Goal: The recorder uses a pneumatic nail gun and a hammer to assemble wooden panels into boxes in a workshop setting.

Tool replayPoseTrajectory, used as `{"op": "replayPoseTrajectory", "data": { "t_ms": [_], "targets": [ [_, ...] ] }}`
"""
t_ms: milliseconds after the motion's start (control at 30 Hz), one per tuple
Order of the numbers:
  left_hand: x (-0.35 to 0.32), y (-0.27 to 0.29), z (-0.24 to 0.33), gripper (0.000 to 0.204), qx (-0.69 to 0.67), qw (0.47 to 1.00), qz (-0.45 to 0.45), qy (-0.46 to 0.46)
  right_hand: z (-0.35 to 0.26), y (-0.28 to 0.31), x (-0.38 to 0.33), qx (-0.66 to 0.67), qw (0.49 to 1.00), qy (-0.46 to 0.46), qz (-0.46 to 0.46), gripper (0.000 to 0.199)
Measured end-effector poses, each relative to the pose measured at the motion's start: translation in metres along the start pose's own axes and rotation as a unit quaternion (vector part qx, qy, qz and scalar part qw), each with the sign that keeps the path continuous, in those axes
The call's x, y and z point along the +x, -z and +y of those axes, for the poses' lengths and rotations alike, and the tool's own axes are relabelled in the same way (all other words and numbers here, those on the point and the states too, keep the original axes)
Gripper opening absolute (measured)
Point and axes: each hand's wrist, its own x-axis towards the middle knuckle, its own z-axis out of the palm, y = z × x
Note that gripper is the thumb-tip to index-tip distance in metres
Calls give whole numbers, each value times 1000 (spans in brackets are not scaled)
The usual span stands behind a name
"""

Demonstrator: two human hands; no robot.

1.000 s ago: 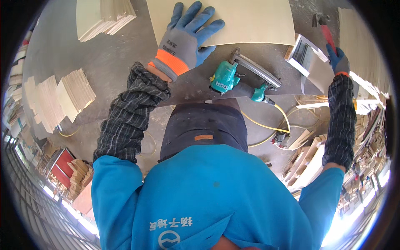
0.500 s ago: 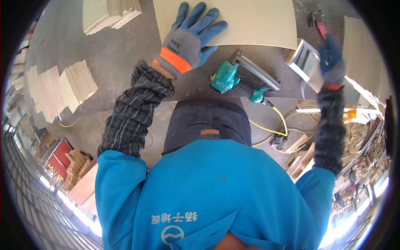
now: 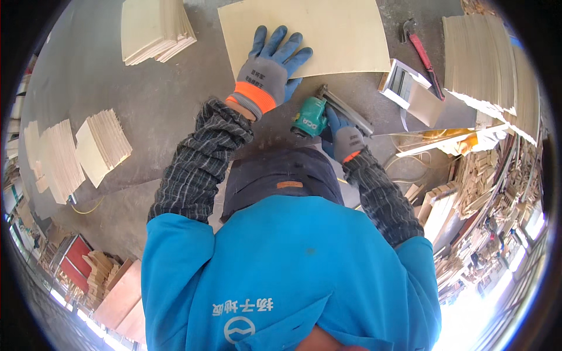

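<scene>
Grey worktop (image 3: 175, 88) bears a pale board (image 3: 339, 41); left hand (image 3: 268, 69) lies spread on it, right hand (image 3: 344, 137) curls round a nailer (image 3: 310, 117) near it.

Thin-sheet stacks (image 3: 104, 149) sit at left by the near edge of the table (image 3: 158, 105); another stack (image 3: 157, 32) lies farther in, and a broad stack (image 3: 477, 58) at right. Beyond the near edge are a red box (image 3: 78, 256), left, and scrap wood (image 3: 477, 181), right.

The flat dark grey table (image 3: 175, 99) carries a broad pale wooden sheet (image 3: 345, 38), stacks of thin pale wooden sheets (image 3: 155, 29) toward both sides, a red-handled metal hammer (image 3: 422, 55) and an open white box (image 3: 400, 83).
</scene>
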Motion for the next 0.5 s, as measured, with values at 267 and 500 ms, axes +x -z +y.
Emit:
{"op": "replayPoseTrajectory", "data": {
  "t_ms": [267,500],
  "targets": [
    [-4,4,0,70,16,1000,-27,5,-49,119,-55,356,912,-199,-43,40],
    [-7,-2,-1,69,11,1000,-7,15,-85,174,-17,498,841,-208,20,40]
  ]
}}
